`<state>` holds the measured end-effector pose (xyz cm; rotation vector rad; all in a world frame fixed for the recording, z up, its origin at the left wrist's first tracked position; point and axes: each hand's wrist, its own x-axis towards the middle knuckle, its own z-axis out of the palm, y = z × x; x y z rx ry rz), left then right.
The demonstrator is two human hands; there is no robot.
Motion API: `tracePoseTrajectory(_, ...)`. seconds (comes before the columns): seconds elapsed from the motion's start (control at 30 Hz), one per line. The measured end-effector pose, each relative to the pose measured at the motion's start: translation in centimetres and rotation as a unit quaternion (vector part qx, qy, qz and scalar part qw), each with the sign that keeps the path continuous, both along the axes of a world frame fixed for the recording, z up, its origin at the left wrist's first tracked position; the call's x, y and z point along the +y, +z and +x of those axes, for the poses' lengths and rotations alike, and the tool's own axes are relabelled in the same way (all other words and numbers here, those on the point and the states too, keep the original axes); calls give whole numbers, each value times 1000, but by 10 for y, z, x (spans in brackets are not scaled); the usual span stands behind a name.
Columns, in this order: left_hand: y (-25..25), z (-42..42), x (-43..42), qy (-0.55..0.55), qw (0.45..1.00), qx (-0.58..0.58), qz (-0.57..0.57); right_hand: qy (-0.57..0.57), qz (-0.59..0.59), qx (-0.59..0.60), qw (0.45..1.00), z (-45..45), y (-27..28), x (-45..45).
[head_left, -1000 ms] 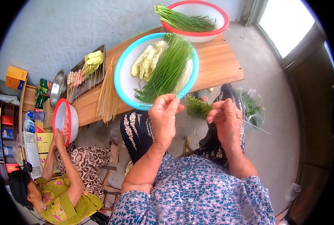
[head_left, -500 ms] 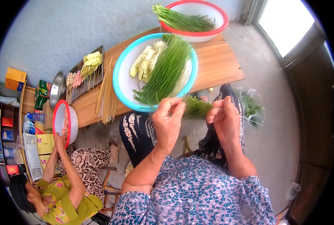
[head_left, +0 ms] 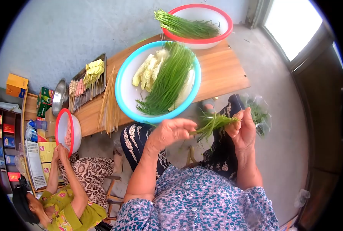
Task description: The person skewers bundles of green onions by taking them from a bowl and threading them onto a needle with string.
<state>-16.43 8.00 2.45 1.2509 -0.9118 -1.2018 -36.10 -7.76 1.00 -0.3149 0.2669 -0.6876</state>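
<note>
In my right hand [head_left: 244,130], the fingertips are pinched on one end of a small bunch of leafy greens [head_left: 214,122], held above my lap. The bunch spreads leftward from the pinch. My left hand [head_left: 173,133] is at its loose end, fingers stretched out and apart from a grip; whether the fingertips touch the leaves I cannot tell. Beyond my hands stands a blue-rimmed basin [head_left: 121,90], holding long green chives [head_left: 169,82], pale cabbage leaves [head_left: 150,71] and more pale leaves at its right side.
On the wooden table [head_left: 223,73] lie bare skewers [head_left: 110,106] and a tray [head_left: 103,82] of loaded skewers. A red-rimmed basin [head_left: 221,37] of greens stands at the far end. A plastic bag of greens [head_left: 259,115] is right of my knee. A co-worker [head_left: 69,200] handles another red-rimmed basin [head_left: 76,133].
My left hand has let go of the greens, its fingers straightening. My right hand has moved slightly right and down with the bunch. The thin skewer seen earlier beside it no longer shows clearly.
</note>
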Motion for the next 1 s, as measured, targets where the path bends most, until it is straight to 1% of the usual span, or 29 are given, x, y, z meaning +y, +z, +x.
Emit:
tracePoseTrajectory(0.07, -8, 18, -15, 90, 993, -59, 58, -7, 15, 13, 1000, 0, -6, -2)
tracePoseTrajectory(0.13, -23, 33, -40, 192, 963, -124, 141, -7, 3, 34, 999, 1, -10, -3)
tracePoseTrajectory(0.17, -30, 40, -53, 192, 963, -125, 139, -8, 2, 33, 999, 1, -11, -3)
tracePoseTrajectory(0.23, -45, 52, -81, 267, 919, -282, 63, -3, -4, 32, 999, 3, -11, -4)
tracePoseTrajectory(0.27, -54, 57, -96, 267, 920, -282, 60, -4, -7, 31, 999, 3, -11, -5)
tracePoseTrajectory(0.3, -63, 61, -110, 317, 871, -373, 32, 1, -19, 28, 999, 3, -12, -5)
tracePoseTrajectory(0.33, -65, 63, -121, 363, 811, -459, 4, 7, -30, 24, 999, 4, -13, -5)
tracePoseTrajectory(0.5, -70, 60, -154, 376, 796, -471, 44, 7, -23, 43, 999, 1, -22, -5)
tracePoseTrajectory(0.57, -74, 63, -162, 364, 787, -496, 48, 38, -17, 4, 999, -2, -28, -7)
tracePoseTrajectory(0.7, -67, 66, -165, 342, 788, -509, 64, 14, -4, 16, 1000, 1, -20, -5)
tracePoseTrajectory(0.77, -66, 68, -164, 347, 805, -480, 34, 16, 0, 17, 1000, 2, -20, -4)
tracePoseTrajectory(0.8, -66, 69, -162, 346, 805, -481, 33, 17, -6, 16, 1000, 2, -20, -4)
tracePoseTrajectory(0.87, -66, 69, -156, 378, 829, -409, -53, 18, -12, 14, 1000, 3, -19, -4)
tracePoseTrajectory(0.9, -61, 66, -151, 378, 829, -409, -53, 11, -50, 28, 998, 4, -19, -3)
tracePoseTrajectory(0.93, -51, 61, -141, 390, 860, -323, -60, 6, -87, 40, 995, 5, -19, -2)
tracePoseTrajectory(0.97, -39, 56, -132, 400, 883, -236, -67, 9, -86, 38, 995, 7, -17, 0)
tracePoseTrajectory(1.0, -26, 48, -119, 397, 889, -207, -91, -3, -68, 65, 996, 8, -14, 1)
